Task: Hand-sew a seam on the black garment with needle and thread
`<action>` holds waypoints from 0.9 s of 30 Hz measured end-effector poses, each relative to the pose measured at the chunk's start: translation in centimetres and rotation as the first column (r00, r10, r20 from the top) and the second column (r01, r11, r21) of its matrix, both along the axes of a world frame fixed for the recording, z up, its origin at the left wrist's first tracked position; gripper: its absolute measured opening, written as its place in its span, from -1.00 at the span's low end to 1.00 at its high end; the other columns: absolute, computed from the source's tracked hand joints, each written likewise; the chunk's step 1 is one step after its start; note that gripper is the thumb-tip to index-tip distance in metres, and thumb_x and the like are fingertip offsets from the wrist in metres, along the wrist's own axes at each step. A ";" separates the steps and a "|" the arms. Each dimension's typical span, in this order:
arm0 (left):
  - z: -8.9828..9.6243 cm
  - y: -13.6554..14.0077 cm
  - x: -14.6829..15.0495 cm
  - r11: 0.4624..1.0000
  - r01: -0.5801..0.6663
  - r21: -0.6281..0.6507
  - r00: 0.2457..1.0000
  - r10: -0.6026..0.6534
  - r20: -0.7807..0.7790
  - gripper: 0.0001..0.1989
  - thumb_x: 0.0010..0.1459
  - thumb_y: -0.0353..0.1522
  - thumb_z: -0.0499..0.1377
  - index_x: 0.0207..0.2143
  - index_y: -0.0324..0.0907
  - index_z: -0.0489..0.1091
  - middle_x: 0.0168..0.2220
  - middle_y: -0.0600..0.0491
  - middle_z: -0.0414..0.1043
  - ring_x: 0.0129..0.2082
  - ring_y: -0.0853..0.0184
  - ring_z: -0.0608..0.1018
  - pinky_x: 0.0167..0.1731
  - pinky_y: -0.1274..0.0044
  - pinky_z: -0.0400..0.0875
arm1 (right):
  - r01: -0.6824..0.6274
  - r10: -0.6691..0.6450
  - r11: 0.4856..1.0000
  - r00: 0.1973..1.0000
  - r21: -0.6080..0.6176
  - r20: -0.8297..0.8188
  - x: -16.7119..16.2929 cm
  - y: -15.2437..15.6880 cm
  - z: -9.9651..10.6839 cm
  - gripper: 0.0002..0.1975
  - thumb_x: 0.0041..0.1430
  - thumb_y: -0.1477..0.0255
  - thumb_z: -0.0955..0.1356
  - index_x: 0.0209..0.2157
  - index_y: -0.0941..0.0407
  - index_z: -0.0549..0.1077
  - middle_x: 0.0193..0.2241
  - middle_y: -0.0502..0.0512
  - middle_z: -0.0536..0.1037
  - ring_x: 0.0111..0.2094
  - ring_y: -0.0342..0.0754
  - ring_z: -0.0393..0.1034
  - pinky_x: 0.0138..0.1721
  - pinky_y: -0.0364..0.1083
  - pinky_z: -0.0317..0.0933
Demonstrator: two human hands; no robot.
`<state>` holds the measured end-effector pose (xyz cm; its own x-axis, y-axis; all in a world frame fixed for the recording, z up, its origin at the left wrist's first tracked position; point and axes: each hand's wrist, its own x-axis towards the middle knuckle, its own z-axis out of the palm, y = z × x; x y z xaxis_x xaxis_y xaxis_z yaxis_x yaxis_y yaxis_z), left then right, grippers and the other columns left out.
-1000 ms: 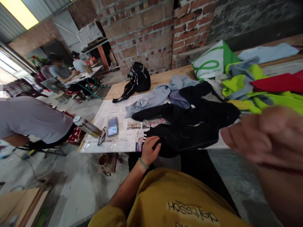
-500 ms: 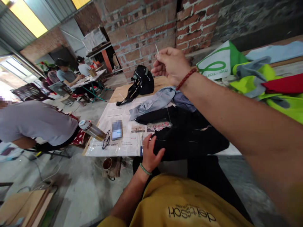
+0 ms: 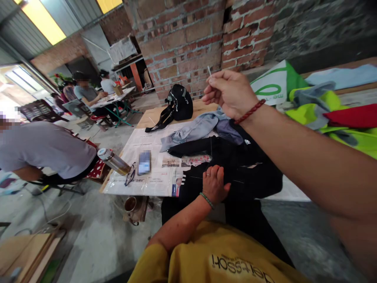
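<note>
Raised above the table, my right hand (image 3: 225,92) pinches a thin pale stick (image 3: 209,70) between thumb and fingertips; the stick's tip points up, and its exact kind is too small to tell. My left hand (image 3: 214,184) lies palm down on a black garment (image 3: 250,179), fingers resting forward and thumb apart. White stripes show at the garment's left end. Behind it are a light grey cloth (image 3: 191,127) and a darker grey-purple cloth (image 3: 228,131), partly hidden by my right arm.
On the newspaper-covered table (image 3: 153,186) are a phone (image 3: 144,162), glasses (image 3: 130,175), a bottle (image 3: 113,160) and a black bag (image 3: 182,103). Yellow-green and red clothes (image 3: 350,116) lie at right by a green-white bag (image 3: 282,80). A seated person (image 3: 50,151) is at left; a brick wall stands behind.
My left hand has moved right, from the garment's left end onto its middle. My right hand, still pinching the stick, has shifted right and slightly down.
</note>
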<state>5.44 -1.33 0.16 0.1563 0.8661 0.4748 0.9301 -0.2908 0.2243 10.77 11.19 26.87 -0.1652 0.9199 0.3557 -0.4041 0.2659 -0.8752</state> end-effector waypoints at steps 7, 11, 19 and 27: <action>0.2 1.4 -2.3 0.977 0.159 -0.145 0.945 -0.108 0.310 -0.86 0.12 -0.41 0.10 -0.30 -0.18 0.45 -0.28 -0.02 0.49 -0.25 0.30 0.48 -0.17 0.46 0.38 | 0.006 -0.006 0.999 1.000 0.042 0.017 2.0 -1.2 -0.8 -0.89 0.12 0.67 0.24 -0.44 0.24 0.31 -0.67 -0.03 0.41 -0.69 -0.16 0.34 -0.67 -0.18 0.27; 3.5 1.0 -7.5 0.979 0.123 -0.162 0.679 0.036 0.733 -0.84 0.11 -0.33 0.12 -0.31 -0.19 0.46 -0.36 0.05 0.49 -0.35 0.40 0.47 -0.26 0.54 0.37 | 0.018 -0.017 1.000 0.999 -0.006 0.033 2.9 -0.4 -2.1 -0.90 0.12 0.65 0.26 -0.44 0.22 0.33 -0.66 -0.04 0.41 -0.70 -0.18 0.33 -0.64 -0.18 0.27; 4.5 2.0 -15.7 0.908 0.209 -0.363 0.058 0.359 0.931 -0.66 -0.27 -0.25 0.35 -0.45 -0.26 0.36 -0.62 0.22 0.29 -0.64 0.57 0.29 -0.64 0.70 0.13 | 0.123 -0.103 0.976 0.988 -0.179 0.119 4.6 3.2 -6.5 -0.90 0.15 0.61 0.27 -0.43 0.17 0.31 -0.68 -0.07 0.40 -0.71 -0.25 0.25 -0.60 -0.22 0.16; 1.1 1.7 -14.6 0.840 0.250 -0.481 0.022 0.492 0.870 -0.70 -0.19 -0.30 0.29 -0.46 -0.20 0.22 -0.73 0.32 0.06 -0.81 0.61 0.12 -0.80 0.72 -0.08 | 0.344 -0.311 0.915 0.934 -0.212 0.177 8.4 6.5 -7.2 -0.86 0.17 0.63 0.23 -0.44 0.17 0.29 -0.68 -0.08 0.37 -0.71 -0.24 0.24 -0.56 -0.18 0.15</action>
<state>-9.19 0.41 1.26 -0.2400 0.9127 -0.3307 -0.2695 0.2646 0.9259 19.20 17.65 19.64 0.1284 0.9847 0.1181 -0.2019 0.1425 -0.9690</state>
